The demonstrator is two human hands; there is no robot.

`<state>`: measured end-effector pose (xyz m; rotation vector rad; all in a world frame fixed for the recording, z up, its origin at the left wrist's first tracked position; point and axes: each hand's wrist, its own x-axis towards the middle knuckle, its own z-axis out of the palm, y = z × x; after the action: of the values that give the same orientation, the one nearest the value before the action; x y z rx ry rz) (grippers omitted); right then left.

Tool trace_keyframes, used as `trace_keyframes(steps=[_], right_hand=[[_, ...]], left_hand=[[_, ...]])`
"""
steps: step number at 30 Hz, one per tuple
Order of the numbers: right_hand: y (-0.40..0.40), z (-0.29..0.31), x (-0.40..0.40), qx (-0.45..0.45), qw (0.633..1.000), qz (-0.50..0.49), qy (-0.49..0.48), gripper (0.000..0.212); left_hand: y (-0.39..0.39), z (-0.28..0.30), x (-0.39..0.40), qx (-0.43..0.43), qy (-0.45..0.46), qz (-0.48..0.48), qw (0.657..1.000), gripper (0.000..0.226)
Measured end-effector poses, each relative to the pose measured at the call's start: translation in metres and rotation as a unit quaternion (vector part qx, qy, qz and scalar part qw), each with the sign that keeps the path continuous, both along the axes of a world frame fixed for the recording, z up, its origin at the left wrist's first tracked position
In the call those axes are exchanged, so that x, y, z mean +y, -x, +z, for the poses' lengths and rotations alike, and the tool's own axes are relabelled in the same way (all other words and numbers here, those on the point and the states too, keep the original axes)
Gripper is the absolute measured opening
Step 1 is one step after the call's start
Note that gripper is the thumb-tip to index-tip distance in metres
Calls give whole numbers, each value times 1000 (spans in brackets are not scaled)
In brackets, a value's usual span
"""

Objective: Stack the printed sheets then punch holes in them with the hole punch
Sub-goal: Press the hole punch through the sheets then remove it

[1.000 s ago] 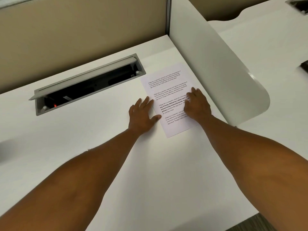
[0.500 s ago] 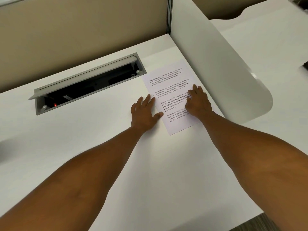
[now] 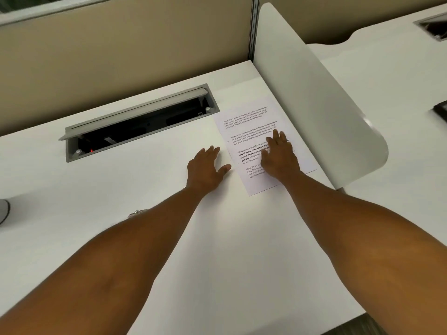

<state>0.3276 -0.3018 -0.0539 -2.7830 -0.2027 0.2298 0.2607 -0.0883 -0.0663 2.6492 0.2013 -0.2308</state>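
Two flat hands: right hand (image 3: 278, 157) pressing printed sheets (image 3: 256, 131), left hand (image 3: 205, 168) on desk (image 3: 145, 189) just beside them, gripping nothing; thin, floppy, slippery, best lifted by left edge

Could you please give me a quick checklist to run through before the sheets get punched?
1. Printed sheets lie flat on the desk: ok.
2. Right hand presses flat on the sheets, steadying them: ok.
3. Left hand free to fetch a tool, resting open on the desk beside the sheets: ok.
4. Sheet edges squared into one neat stack: cannot tell; only the top page shows.
5. Hole punch within reach: not ok, none is in view.
6. Sheets clear of the open cable tray: ok, though the far left corner lies close to it.
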Motion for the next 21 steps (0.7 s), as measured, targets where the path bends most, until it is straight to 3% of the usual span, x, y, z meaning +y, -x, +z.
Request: trace_keyframes(steps=[21], right_hand=[[94, 43, 94, -47, 990, 130, -7, 51]], left_hand=[[116, 54, 105, -88, -17, 136, 987, 59]])
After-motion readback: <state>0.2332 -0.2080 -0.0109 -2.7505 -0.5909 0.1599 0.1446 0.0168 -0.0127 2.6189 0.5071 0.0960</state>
